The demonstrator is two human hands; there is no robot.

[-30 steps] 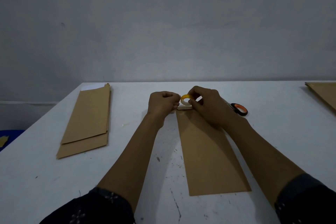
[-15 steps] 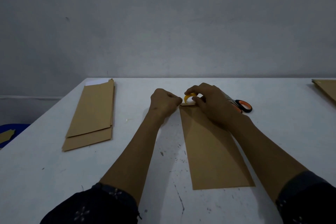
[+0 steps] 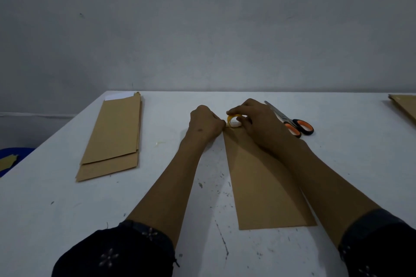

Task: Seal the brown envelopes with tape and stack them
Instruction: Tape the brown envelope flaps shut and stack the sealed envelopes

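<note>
The brown envelope [image 3: 265, 184] lies flat and lengthwise on the white table [image 3: 67, 209], its near short edge toward the person, both forearms running along it to its far end. There the hands have closed in since a second ago: the left hand [image 3: 206, 125], then held a little above the far left corner, is now curled into a tight fist pressed down at that corner, most likely pinning the free end of the tape. The right hand [image 3: 254, 120] grips the small yellow tape roll [image 3: 233, 119] between thumb and fingers; the roll, earlier held upright and clear of the paper, now sits low and tipped against the envelope's far edge. I judge that the tape is being anchored and is about to be drawn across the flap; the flap itself is hidden under the hands.

Just beyond the right hand, orange-handled scissors [image 3: 290, 122] lie untouched, ready for the cut. Well to the left a stack of envelopes [image 3: 112, 139] waits, and another pile [image 3: 405, 105] shows at the far right edge.
</note>
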